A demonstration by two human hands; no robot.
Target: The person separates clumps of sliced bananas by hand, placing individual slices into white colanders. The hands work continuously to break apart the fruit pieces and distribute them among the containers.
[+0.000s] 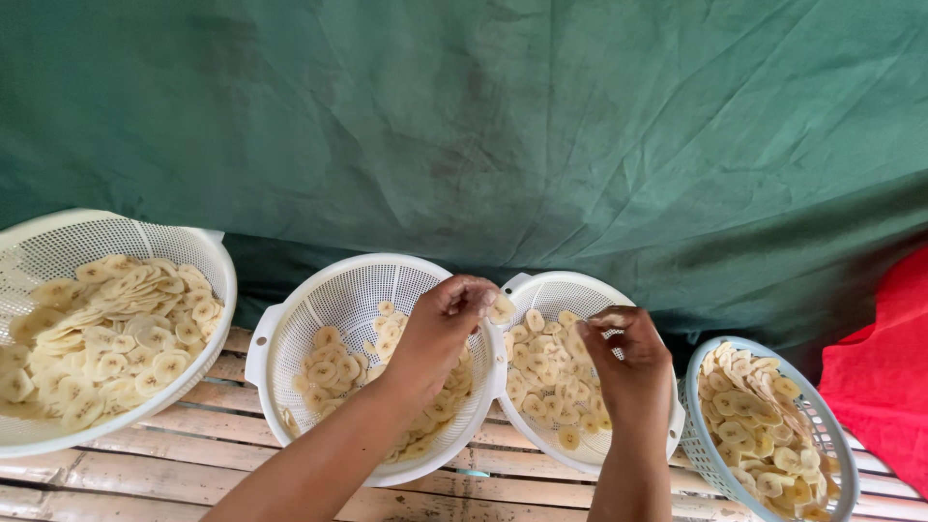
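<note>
The left hand (440, 324) pinches a pale round banana slice (501, 308) over the rim between two white perforated plastic colanders (290, 324) (541, 290); the right hand (633, 362) pinches another slice (609, 320) above the second. Both sit on the slatted bamboo tabletop (193, 454).

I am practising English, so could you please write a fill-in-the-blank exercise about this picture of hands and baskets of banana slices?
1. The slices lie in ____ perforated baskets on the slatted bamboo table.
2. The left hand holds a slice above the rims of the two ____ baskets.
3. The cloth at the right edge is ____.
4. The sheet behind is ____.

Missing words: four; middle; red; green
</note>
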